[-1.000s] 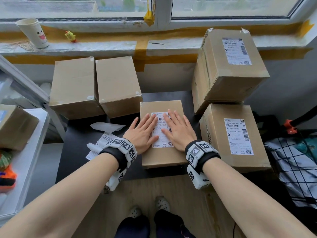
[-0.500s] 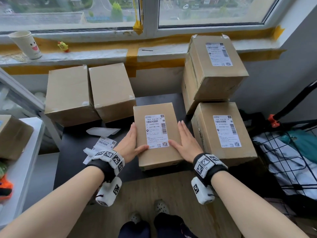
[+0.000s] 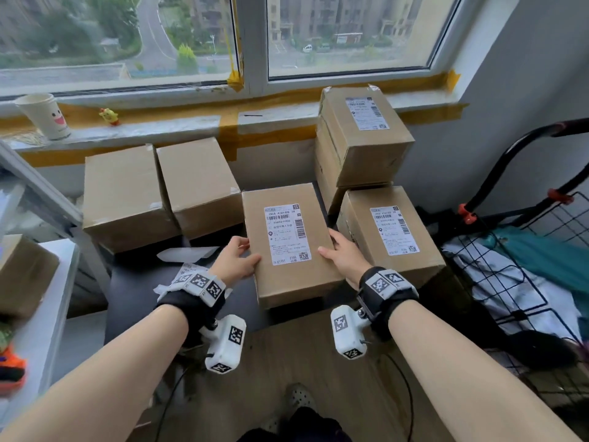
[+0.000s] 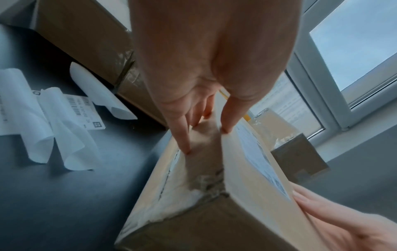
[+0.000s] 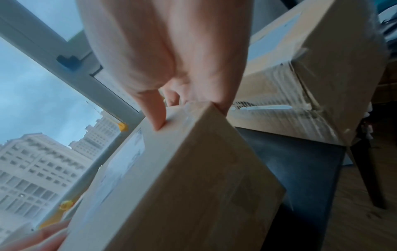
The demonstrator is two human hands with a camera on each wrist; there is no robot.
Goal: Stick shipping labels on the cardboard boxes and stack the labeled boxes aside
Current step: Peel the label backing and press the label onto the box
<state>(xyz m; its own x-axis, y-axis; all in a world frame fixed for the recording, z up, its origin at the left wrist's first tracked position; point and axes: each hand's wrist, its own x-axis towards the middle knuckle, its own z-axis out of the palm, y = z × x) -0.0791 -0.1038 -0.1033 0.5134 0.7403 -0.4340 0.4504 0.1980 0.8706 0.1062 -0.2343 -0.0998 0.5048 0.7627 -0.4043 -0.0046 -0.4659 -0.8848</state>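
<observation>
Soft overcast daylight comes in through the window (image 3: 334, 36) at the back, so the head view is evenly lit and fairly bright, no harsh glare anywhere. Shadows are faint, mostly a dark patch under the held box (image 3: 287, 247) on the black table (image 3: 134, 275). Straight lines bow toward the edges, typical wide-angle stuff. Both wrist views are dimmer with a bluish cast; the palms up close are soft and out of focus, and the sky through the glass (image 4: 354, 42) is washed out. There's streaky motion blur on the taped box (image 5: 300, 84) in the right wrist view.
</observation>
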